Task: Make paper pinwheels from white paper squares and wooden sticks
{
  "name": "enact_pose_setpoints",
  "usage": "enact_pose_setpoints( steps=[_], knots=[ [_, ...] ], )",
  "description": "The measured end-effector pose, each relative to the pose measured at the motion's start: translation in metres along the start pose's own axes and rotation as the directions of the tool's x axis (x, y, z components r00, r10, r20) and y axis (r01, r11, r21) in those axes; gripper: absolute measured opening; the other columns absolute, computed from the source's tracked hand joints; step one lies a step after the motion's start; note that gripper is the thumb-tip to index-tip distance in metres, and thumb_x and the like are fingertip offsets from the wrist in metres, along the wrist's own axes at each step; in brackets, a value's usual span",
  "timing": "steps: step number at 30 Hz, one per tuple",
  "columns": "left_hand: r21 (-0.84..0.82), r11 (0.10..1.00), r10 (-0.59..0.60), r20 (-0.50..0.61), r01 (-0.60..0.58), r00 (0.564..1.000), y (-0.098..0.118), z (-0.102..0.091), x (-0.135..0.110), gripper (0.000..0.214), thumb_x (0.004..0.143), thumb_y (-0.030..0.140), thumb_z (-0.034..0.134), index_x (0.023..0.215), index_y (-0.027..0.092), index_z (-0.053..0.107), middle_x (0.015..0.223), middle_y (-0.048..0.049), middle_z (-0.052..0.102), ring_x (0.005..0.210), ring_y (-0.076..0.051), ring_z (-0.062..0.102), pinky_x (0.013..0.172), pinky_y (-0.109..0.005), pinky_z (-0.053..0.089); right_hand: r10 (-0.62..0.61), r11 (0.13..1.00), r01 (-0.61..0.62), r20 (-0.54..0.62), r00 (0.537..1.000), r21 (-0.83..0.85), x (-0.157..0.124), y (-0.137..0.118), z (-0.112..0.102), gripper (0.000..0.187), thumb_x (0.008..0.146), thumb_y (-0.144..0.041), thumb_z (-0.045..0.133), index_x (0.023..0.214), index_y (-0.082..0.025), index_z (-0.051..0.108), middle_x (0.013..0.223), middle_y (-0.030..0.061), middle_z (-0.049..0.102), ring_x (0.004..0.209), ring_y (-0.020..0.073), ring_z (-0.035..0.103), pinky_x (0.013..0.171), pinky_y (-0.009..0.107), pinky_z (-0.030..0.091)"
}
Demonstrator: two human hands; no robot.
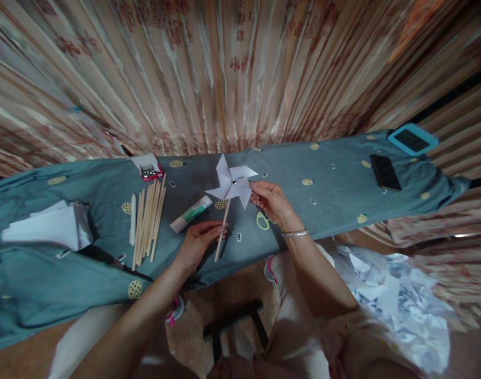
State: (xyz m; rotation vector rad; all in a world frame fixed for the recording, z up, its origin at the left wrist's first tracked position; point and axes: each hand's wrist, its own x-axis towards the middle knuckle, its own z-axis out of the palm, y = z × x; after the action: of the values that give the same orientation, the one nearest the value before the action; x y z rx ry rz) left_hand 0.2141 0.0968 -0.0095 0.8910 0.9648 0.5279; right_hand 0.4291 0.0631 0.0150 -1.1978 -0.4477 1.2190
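A white paper pinwheel (226,181) with a silver pin at its centre is held up over the cloth-covered table, its wooden stick pointing down toward me. My left hand (201,239) pinches the stick below the blades. At the right edge of the pinwheel, my right hand (272,201) has its fingers closed on a paper blade. Green-handled scissors (263,220) lie under my right hand, their blades hidden. Beside my left hand rests a glue stick (191,213) with a green and white label.
Several wooden sticks (149,221) and a white candle-like stick (133,218) lie left, near an open box of pins (150,171). Folded white paper (47,227) is far left. A phone (384,172) and blue-framed device (413,139) lie right. A bag of paper scraps (398,305) stands below.
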Motion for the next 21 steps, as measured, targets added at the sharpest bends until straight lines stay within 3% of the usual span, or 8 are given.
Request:
enact_pose_setpoints(
  steps=[9,21],
  knots=[
    [-0.001,1.0,-0.001,-0.001,0.001,1.0,0.001,0.001,0.0,0.045,0.043,0.044,0.094,0.074,0.016,0.079,0.075,-0.0069,0.076,0.066,-0.015,0.064,0.066,-0.026,0.05,0.033,0.999,-0.033,-0.018,0.999,-0.001,0.0,0.005,0.004,0.045,0.041,-0.048,0.095,0.063,-0.018,0.071,0.057,-0.0049,0.067,0.049,0.0026,0.058,0.049,0.012,0.047],
    [-0.019,1.0,-0.009,0.004,0.009,1.0,0.0,0.0,0.0,0.046,0.043,0.044,0.094,0.075,0.016,0.079,0.073,-0.0062,0.075,0.065,-0.014,0.064,0.064,-0.024,0.051,0.095,0.993,-0.098,0.056,0.994,0.06,-0.002,0.011,0.007,0.04,0.046,-0.045,0.095,0.066,-0.018,0.072,0.061,-0.0031,0.07,0.051,0.0041,0.061,0.053,0.014,0.049]
  ],
)
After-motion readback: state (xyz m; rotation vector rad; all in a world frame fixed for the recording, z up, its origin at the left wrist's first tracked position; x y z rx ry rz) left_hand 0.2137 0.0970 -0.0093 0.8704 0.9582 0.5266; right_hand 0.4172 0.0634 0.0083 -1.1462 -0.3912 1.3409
